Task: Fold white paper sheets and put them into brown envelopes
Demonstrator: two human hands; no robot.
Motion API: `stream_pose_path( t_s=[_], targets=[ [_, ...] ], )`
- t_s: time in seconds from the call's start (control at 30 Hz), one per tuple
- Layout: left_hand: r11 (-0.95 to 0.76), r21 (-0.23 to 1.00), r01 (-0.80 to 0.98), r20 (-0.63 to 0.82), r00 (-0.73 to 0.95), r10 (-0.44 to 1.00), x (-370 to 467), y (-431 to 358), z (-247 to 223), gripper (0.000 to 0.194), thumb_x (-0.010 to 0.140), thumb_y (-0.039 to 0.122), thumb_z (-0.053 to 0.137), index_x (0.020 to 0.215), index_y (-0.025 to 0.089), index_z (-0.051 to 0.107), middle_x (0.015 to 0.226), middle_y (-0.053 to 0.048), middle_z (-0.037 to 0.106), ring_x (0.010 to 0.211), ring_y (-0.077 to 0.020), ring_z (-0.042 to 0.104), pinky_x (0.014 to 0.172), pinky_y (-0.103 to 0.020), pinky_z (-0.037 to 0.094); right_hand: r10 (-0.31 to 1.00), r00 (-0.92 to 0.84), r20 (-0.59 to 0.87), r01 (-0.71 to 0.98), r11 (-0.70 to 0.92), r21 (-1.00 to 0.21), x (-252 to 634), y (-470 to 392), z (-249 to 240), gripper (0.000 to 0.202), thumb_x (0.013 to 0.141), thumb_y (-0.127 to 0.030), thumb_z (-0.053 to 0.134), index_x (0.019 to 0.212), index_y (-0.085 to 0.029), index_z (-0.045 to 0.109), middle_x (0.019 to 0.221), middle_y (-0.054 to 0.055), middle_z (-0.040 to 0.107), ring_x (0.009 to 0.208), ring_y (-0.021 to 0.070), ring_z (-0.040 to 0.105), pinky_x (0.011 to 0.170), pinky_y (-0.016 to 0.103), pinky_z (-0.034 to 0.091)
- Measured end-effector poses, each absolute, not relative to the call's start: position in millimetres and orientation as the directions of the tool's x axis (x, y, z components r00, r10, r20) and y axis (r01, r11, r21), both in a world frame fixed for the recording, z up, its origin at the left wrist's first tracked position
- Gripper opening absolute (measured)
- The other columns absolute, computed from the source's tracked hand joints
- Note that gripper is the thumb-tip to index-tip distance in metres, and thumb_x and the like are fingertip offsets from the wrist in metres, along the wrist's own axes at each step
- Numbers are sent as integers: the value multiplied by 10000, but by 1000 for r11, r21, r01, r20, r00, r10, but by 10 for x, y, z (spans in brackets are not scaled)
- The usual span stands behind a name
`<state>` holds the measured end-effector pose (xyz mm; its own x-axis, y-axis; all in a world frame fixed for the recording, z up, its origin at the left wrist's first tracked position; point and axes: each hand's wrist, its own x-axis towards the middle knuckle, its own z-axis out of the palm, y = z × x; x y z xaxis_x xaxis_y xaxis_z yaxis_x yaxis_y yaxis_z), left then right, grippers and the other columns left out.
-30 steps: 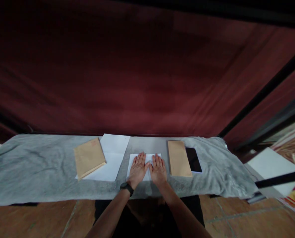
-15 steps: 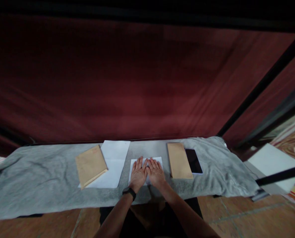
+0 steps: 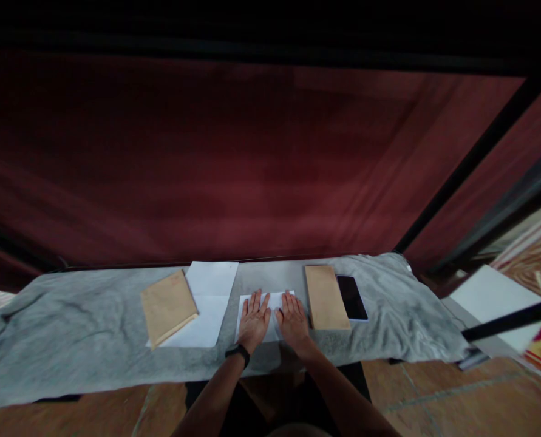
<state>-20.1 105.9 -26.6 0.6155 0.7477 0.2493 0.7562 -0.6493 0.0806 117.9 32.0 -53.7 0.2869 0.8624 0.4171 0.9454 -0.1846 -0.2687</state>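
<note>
A white sheet of paper [image 3: 274, 308], which looks folded, lies on the grey cloth in front of me. Flat on its left part rests my left hand [image 3: 254, 321], fingers stretched forward, a dark watch on the wrist. My right hand [image 3: 292, 320] lies flat over the paper's right edge, its fingers also stretched out. A strip of paper shows between the two hands; their palms hide the rest. Just right of my right hand is a brown envelope [image 3: 327, 297].
A smartphone [image 3: 352, 297] lies against the envelope's right side. On the left, another brown envelope [image 3: 167, 306] overlaps a creased white sheet [image 3: 213, 303]. Grey cloth [image 3: 83, 328] covers the long surface, with a dark red panel [image 3: 252, 170] behind it. A white board [image 3: 498, 303] stands at right.
My hands were close together with thumbs nearly touching; now they are apart. The right hand has slid right across the paper, while the left has hardly moved. The view has shifted slightly.
</note>
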Motion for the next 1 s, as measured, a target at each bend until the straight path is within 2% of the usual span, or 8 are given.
stream_pose_path(
  t_s=[0.13, 0.3, 0.37, 0.5, 0.67, 0.87, 1.0],
  targets=[
    [-635, 85, 768, 238, 603, 762, -193, 1050, -257, 507, 997, 318, 358, 1489, 231, 446, 1568, -121, 398, 1447, -278, 370, 1176, -537, 264, 836, 341, 431, 933, -244, -265, 1220, 263, -563, 532, 1020, -349, 376, 1456, -52, 445, 1477, 206, 493, 1377, 288, 459, 1128, 464, 371],
    [-635, 77, 769, 246, 602, 760, -192, 1053, -273, 523, 994, 325, 361, 1506, 235, 418, 1563, -117, 408, 1453, -274, 356, 1180, -539, 252, 791, 414, 451, 908, -321, -270, 1171, 212, -511, 532, 1023, -325, 357, 1476, -52, 414, 1484, 230, 474, 1368, 306, 471, 1122, 514, 370],
    [-634, 76, 770, 247, 602, 760, -195, 1061, -287, 526, 994, 317, 355, 1510, 234, 411, 1566, -117, 403, 1459, -276, 346, 1183, -545, 240, 823, 363, 437, 927, -270, -261, 1102, 188, -469, 534, 1022, -332, 376, 1485, -69, 406, 1504, 211, 457, 1396, 296, 437, 1145, 514, 341],
    [-652, 51, 756, 241, 625, 743, -202, 1078, -306, 524, 1000, 288, 319, 1516, 238, 396, 1579, -107, 383, 1472, -270, 321, 1186, -547, 232, 908, 152, 390, 971, -64, -230, 952, 114, -447, 494, 1021, -348, 408, 1474, -155, 450, 1508, 125, 481, 1414, 236, 413, 1178, 453, 299],
    [-663, 33, 748, 248, 637, 730, -246, 1075, -317, 537, 1012, 332, 292, 1512, 165, 397, 1569, -138, 390, 1473, -267, 321, 1193, -518, 242, 885, 196, 423, 965, -98, -242, 941, 15, -520, 529, 1018, -408, 429, 1449, -106, 480, 1500, 150, 485, 1412, 257, 408, 1164, 437, 310],
    [-582, 71, 810, 286, 542, 790, -433, 1032, -376, 625, 1015, 434, 282, 1498, 52, 388, 1547, -183, 408, 1470, -282, 326, 1192, -475, 279, 845, 250, 472, 960, -154, -232, 1049, -63, -558, 565, 1032, -407, 374, 1472, -59, 433, 1514, 188, 454, 1412, 281, 404, 1146, 447, 329],
    [-541, 107, 834, 328, 484, 811, -607, 994, -429, 645, 1012, 451, 277, 1503, 45, 375, 1543, -194, 408, 1456, -299, 350, 1173, -479, 315, 850, 268, 454, 954, -169, -246, 1059, -87, -555, 593, 1030, -428, 369, 1480, -44, 416, 1514, 201, 449, 1411, 288, 401, 1143, 447, 335]
  ],
)
